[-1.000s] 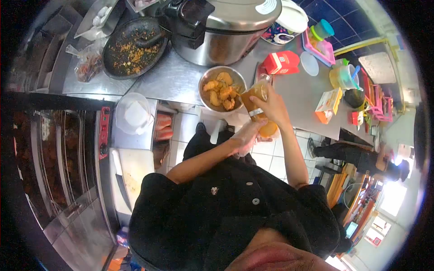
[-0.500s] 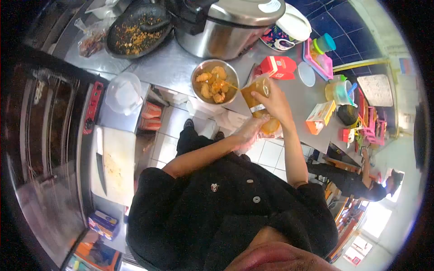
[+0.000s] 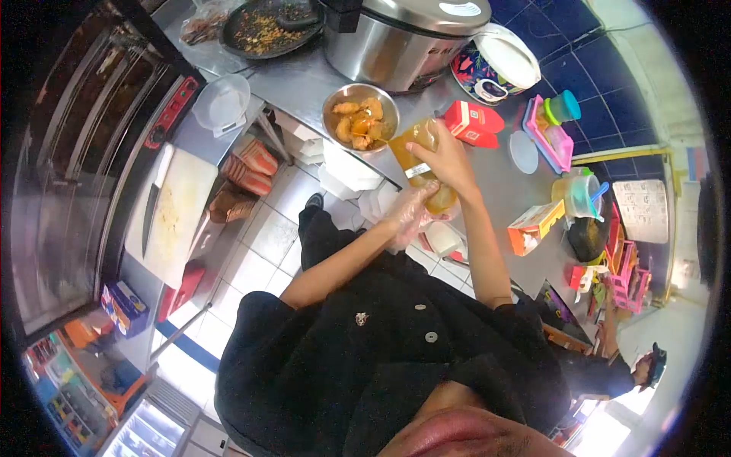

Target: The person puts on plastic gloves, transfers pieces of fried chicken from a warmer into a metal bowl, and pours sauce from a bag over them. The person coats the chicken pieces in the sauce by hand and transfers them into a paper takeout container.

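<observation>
White cutting board (image 3: 181,217) and knife (image 3: 151,212) slant more in view than before. Fried pieces (image 3: 359,122) fill the metal bowl (image 3: 389,111) — a thin stream still reaches it from the amber bag (image 3: 410,161), whose lower end the gloved left hand (image 3: 412,215) grips; the right hand (image 3: 448,158) clasps it higher, near the red box (image 3: 473,123).

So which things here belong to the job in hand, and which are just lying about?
In the job, it seems:
metal bowl
fried pieces
amber liquid pack, held by right hand and gloved left hand

Apparently just lying about:
knife
cutting board
red carton
</observation>
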Available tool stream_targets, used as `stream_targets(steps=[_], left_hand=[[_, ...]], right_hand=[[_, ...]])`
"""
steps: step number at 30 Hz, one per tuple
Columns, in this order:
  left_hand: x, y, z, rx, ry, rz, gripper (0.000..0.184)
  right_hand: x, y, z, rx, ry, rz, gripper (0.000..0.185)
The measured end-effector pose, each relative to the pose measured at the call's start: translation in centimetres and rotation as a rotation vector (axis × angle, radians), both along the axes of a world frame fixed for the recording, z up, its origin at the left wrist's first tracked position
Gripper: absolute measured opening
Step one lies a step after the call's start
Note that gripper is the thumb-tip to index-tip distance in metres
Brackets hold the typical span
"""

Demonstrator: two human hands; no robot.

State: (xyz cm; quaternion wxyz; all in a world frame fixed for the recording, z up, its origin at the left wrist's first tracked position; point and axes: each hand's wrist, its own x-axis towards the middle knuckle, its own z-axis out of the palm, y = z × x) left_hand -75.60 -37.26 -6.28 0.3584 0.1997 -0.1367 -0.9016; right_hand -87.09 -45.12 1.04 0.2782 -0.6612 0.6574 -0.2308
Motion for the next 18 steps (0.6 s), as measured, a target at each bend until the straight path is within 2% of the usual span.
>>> stream_targets(steps=[2,6,8,11,18], left_hand=[[-0.5,0.1,-0.9,0.004,-0.007,-0.006,0.039],[-1.4,-0.4,0.9,-0.067,0.019,-0.038,0.038],[-2.0,-0.7,0.2,-0.135,0.132,-0.098,0.038],[-2.0,-0.5,0.4,-0.12,0.091,-0.087,0.038],[-1.6,-1.4,0.0,-0.16,0.121,-0.214,0.044]], right_hand=[[-0.4,0.1,-0.4,-0.016,0.016,0.008,0.06],[-1.5,0.6,1.6,-0.082,0.027,-0.041,0.058],[-2.6,0.5,1.0,-0.157,0.042,-0.041,0.054],[-2.4,1.1,1.5,-0.167,0.031,-0.058,0.054],[-1.4,2.3,2.6,-0.226,0.117,-0.236,0.057]])
